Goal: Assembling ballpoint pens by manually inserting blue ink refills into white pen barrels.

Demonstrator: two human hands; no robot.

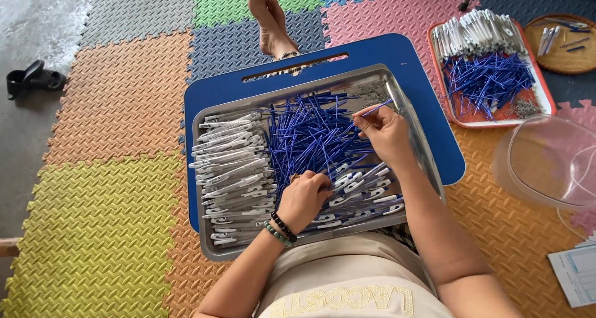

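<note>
A metal tray [208, 246] rests on a blue lap table [434, 138]. It holds a heap of thin blue pen refills [310, 131], white pen barrels [230, 163] stacked at its left, and assembled white and blue pens [366, 197] at its near right. My right hand [385, 135] pinches one blue refill [377, 109] above the heap. My left hand [304, 197], with bead bracelets on the wrist, is closed on white pen parts at the near edge of the heap.
A red tray [546, 97] at the upper right holds more white barrels and blue refills. Behind it lies a woven basket [562, 60]. A clear plastic tub [546, 163] stands at the right. Coloured foam mats cover the floor; my foot [270, 23] stretches ahead.
</note>
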